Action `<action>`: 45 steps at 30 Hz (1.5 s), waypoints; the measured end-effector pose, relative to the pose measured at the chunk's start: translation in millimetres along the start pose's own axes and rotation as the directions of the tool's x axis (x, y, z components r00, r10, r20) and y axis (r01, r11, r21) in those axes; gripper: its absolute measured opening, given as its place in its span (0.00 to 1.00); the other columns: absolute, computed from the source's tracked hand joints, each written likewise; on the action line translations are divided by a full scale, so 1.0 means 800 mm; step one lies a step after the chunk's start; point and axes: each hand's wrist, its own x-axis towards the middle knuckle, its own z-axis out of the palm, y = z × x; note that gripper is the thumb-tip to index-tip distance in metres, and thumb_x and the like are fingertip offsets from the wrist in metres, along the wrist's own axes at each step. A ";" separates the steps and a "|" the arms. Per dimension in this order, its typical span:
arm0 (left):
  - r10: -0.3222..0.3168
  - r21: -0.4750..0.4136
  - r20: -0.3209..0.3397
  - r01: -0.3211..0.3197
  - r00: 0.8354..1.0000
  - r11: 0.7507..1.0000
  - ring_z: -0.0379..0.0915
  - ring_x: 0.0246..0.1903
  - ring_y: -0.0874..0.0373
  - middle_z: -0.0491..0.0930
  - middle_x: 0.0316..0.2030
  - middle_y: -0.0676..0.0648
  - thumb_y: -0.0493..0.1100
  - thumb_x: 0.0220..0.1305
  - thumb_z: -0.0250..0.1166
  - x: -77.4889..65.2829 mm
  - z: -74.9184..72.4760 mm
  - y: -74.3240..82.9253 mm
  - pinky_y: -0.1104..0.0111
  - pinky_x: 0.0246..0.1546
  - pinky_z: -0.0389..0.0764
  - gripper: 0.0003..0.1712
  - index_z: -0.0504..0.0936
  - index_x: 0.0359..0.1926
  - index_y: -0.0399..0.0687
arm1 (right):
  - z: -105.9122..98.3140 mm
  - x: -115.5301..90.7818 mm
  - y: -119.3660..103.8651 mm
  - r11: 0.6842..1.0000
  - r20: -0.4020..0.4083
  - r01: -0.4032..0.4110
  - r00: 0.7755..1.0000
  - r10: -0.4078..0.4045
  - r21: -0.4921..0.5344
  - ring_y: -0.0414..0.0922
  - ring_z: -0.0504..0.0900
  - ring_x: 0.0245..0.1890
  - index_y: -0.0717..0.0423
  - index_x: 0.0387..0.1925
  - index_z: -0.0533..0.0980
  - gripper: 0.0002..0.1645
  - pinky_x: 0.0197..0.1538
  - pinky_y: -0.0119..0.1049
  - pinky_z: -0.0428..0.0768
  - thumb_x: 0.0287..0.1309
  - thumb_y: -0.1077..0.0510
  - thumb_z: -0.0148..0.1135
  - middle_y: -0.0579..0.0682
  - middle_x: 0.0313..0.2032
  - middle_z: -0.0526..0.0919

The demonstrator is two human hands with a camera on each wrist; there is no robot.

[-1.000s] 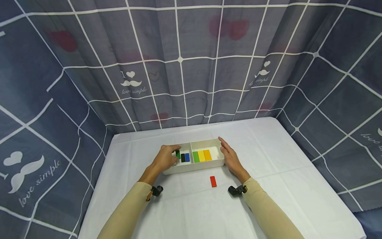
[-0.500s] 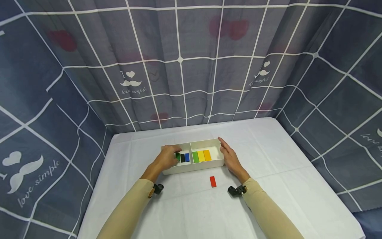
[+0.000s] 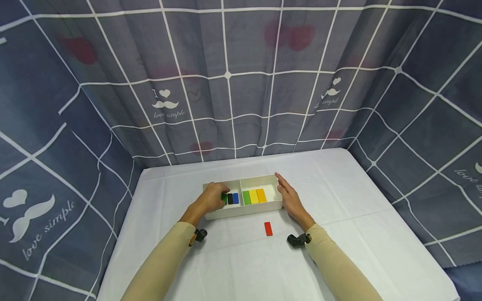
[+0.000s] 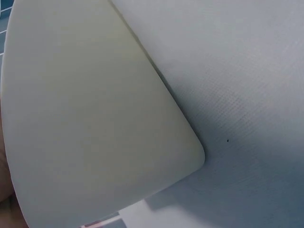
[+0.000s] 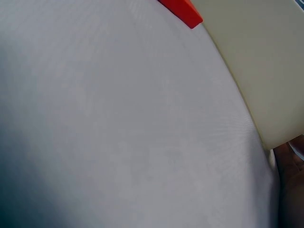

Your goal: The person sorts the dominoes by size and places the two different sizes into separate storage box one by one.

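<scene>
A white two-part box (image 3: 229,214) stands on the cloth. My left hand (image 3: 208,199) reaches over its left end and pinches a dark green block (image 3: 224,199) between thumb and fingers, beside a black block (image 3: 230,198) and a blue block (image 3: 235,198). In the right compartment stand a light green block (image 3: 246,197), a yellow block (image 3: 254,196) and an orange block (image 3: 261,195). My right hand (image 3: 293,202) holds the box's right end, fingers along the outer wall and thumb at the rim. The left wrist view shows mostly the box's outer wall (image 4: 95,104).
A red block (image 3: 268,228) lies on the white tablecloth (image 3: 241,267) in front of the box, and its end shows in the right wrist view. Dark checked curtains (image 3: 248,96) enclose the table at the back and both sides.
The left hand has shifted slightly, and the dark green block now sits lower, level with the black one. The right hand and the red block have hardly moved.
</scene>
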 end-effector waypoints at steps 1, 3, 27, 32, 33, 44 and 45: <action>-0.002 0.000 0.005 0.002 1.000 1.000 0.85 0.61 0.43 0.89 0.58 0.38 0.23 0.57 0.74 0.000 0.000 0.001 0.50 0.67 0.84 0.28 0.88 0.61 0.33 | 0.000 0.000 0.000 1.000 -0.001 -0.001 1.000 0.001 0.000 0.57 0.57 0.87 0.39 0.87 0.59 0.33 0.88 0.59 0.52 0.89 0.50 0.44 0.51 0.86 0.61; -0.001 0.000 0.008 0.001 1.000 1.000 0.85 0.61 0.42 0.89 0.58 0.37 0.23 0.57 0.74 0.001 0.000 0.001 0.49 0.67 0.84 0.28 0.88 0.61 0.32 | 0.001 0.000 -0.001 1.000 -0.002 -0.003 1.000 0.003 0.001 0.57 0.57 0.87 0.39 0.87 0.59 0.32 0.88 0.59 0.52 0.89 0.51 0.44 0.51 0.86 0.61; -0.032 -0.013 -0.037 0.031 0.999 0.999 0.84 0.64 0.43 0.88 0.61 0.38 0.28 0.64 0.74 0.000 0.001 0.004 0.49 0.66 0.85 0.27 0.86 0.65 0.35 | 0.001 -0.003 -0.007 1.000 -0.004 -0.004 1.000 0.004 -0.003 0.57 0.57 0.87 0.39 0.87 0.59 0.33 0.88 0.58 0.53 0.88 0.52 0.45 0.52 0.86 0.62; -0.030 -0.013 -0.062 0.029 0.998 0.999 0.84 0.65 0.42 0.87 0.63 0.38 0.31 0.67 0.75 -0.002 -0.002 0.010 0.49 0.67 0.85 0.28 0.85 0.68 0.36 | 0.001 -0.003 -0.007 1.000 -0.008 -0.005 1.000 0.005 0.000 0.57 0.57 0.87 0.39 0.87 0.60 0.33 0.88 0.59 0.53 0.89 0.53 0.45 0.51 0.86 0.61; -0.029 -0.014 -0.066 0.028 0.997 1.000 0.84 0.66 0.42 0.87 0.64 0.38 0.31 0.68 0.76 -0.002 -0.003 0.012 0.49 0.67 0.85 0.28 0.84 0.68 0.36 | 0.001 -0.003 -0.006 1.000 -0.009 -0.004 1.000 0.004 0.001 0.57 0.57 0.87 0.39 0.87 0.60 0.33 0.88 0.59 0.52 0.89 0.53 0.45 0.51 0.86 0.61; 0.011 -0.038 -0.099 -0.014 0.995 0.999 0.86 0.63 0.44 0.87 0.63 0.39 0.37 0.68 0.78 -0.007 -0.007 0.032 0.52 0.64 0.87 0.30 0.83 0.70 0.36 | 0.002 -0.003 -0.005 1.000 -0.008 -0.009 1.000 0.009 0.011 0.57 0.57 0.87 0.37 0.87 0.59 0.33 0.88 0.59 0.52 0.89 0.52 0.45 0.51 0.86 0.61; 0.021 -0.045 -0.106 -0.026 0.994 0.999 0.86 0.63 0.44 0.87 0.63 0.39 0.37 0.68 0.78 -0.007 -0.007 0.034 0.51 0.64 0.87 0.30 0.83 0.69 0.36 | 0.002 -0.002 -0.004 1.000 -0.008 -0.009 1.000 0.009 0.010 0.57 0.57 0.87 0.37 0.87 0.59 0.33 0.88 0.59 0.52 0.89 0.52 0.45 0.51 0.86 0.61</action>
